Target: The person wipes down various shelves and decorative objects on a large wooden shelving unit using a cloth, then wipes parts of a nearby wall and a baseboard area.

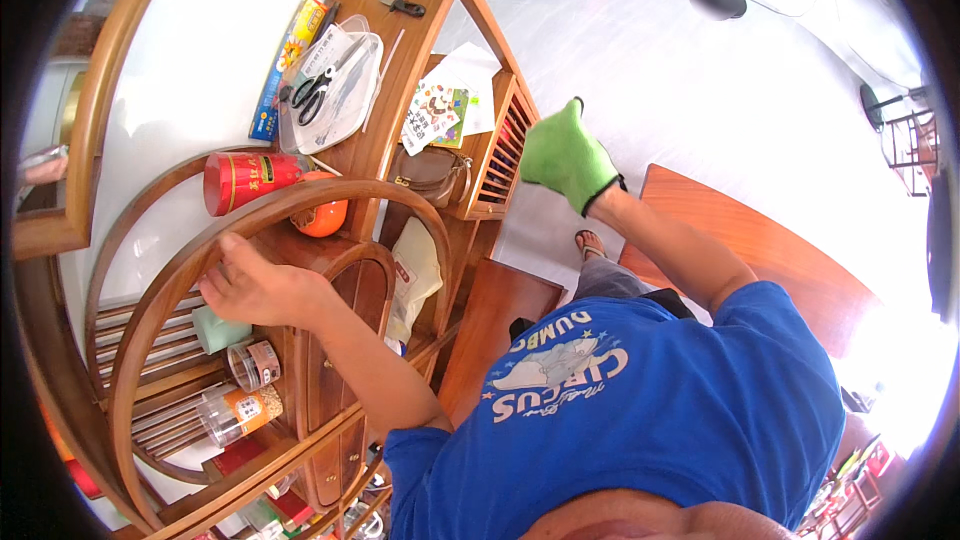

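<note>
My bare left hand (259,285) is at the edge of a round wooden frame (292,204) in a display shelf. Its fingers are bent and overlap the frame; whether they grip it I cannot tell. Just below that hand stands a pale green cup (217,330), partly hidden. Held out over the floor, my right hand is wrapped in a green cloth (566,154) with black edging, so its fingers are hidden. The cloth hangs beside a slatted wooden drawer front (510,146). Close to the frame are a red canister (251,181) and an orange persimmon-shaped ornament (322,216).
Scissors (315,94) lie in a clear plastic container (352,120), near a small knife (405,6). Papers (435,109) and a brown bag (431,172) sit on the lower shelf. Clear jars (240,409) stand inside the frame. A wooden table (697,210) is on my right.
</note>
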Tool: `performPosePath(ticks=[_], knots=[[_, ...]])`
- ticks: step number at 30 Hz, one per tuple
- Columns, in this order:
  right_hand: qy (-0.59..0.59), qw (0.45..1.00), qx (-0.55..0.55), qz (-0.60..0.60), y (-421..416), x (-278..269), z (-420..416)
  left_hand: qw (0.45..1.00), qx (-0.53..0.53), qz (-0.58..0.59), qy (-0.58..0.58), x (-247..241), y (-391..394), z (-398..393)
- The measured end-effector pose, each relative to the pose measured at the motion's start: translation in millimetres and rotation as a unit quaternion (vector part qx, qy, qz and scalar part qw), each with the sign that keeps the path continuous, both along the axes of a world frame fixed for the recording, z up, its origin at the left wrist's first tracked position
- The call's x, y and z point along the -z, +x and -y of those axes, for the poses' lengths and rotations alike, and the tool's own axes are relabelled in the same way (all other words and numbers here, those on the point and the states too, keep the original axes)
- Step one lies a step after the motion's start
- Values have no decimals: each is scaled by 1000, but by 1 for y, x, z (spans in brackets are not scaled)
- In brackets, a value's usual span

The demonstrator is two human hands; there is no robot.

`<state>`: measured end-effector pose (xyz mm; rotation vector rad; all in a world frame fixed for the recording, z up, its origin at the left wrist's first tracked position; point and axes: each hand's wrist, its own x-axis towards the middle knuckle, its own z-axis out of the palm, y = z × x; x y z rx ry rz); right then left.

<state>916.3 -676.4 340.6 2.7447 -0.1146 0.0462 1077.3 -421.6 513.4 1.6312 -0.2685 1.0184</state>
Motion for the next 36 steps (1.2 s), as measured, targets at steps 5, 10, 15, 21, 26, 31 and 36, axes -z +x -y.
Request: performPosePath(ticks=[5, 10, 15, 21, 26, 31, 36], knots=[[-65, 995, 43, 60, 59, 48, 52, 988, 34, -50, -139, -17, 41, -2], [-123, 984, 85, 100, 113, 24, 104, 965, 161, -63, -197, -6, 66, -4], [-277, 939, 101, 177, 199, -73, 180, 964, 136, -36, -227, -9, 68, 14], [-261, 943, 156, 137, 239, -269, 154, 975, 120, -2, -188, -3, 71, 13], [253, 742, 136, 606, 334, -287, 187, 976, 115, -4, -184, 10, 87, 11], [444, 679, 126, 571, 383, -208, 203, 994, 77, -35, -70, 31, 106, -32], [401, 728, 70, 552, 358, -76, 198, 998, 34, 11, 45, 60, 108, 57]])
